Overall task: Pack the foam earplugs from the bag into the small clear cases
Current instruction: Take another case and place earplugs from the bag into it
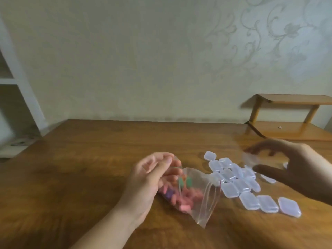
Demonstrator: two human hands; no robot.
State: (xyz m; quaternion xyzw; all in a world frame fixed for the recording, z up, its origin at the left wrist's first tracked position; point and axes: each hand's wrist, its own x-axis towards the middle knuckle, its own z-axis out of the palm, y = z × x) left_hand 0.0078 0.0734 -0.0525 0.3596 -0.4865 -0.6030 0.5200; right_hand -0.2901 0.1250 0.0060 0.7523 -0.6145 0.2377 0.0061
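Both hands work: left hand [152, 175] pinches the bag [194, 194], mouth rightward toward the cases [233, 178]; right hand [294, 166] grip seemingly apart.

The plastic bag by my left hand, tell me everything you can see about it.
The plastic bag is clear, thin and crinkled, with a red line along its zip mouth, which faces the clear cases. It lies on the wooden table. Inside are foam earplugs, mostly pink, a few green and one purple. The left hand holds its far end, fingers curled on the plastic. The right hand is apart from it.
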